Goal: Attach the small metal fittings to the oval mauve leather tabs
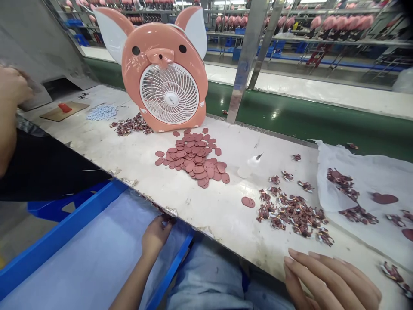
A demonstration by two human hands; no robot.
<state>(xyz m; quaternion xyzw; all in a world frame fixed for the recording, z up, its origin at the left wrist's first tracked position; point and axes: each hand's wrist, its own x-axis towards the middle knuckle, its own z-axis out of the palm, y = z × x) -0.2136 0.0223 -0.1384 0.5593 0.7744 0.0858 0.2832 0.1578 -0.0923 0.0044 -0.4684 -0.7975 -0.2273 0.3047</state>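
Observation:
My left hand [156,236] is below the front edge of the white table [226,215], over a blue-rimmed bin [97,245]. Its fingers are closed at the edge, and something small and dark shows by the fingertips, too hidden to name. My right hand [332,280] is at the table's lower right with fingers stretched out, holding nothing. Beyond it lies a pile of small brown figures [297,211]. To their left are a couple of overlapping reddish oval discs [248,202], and farther left a heap of similar discs [193,157].
A pink pig-shaped fan [167,77] stands behind the heap. Nearby are more small brown pieces [132,125] and pale blue bits [102,113]. A white sheet [355,172] with figures covers the right side. A green belt [284,114] runs behind; another person's arm [9,99] is at left.

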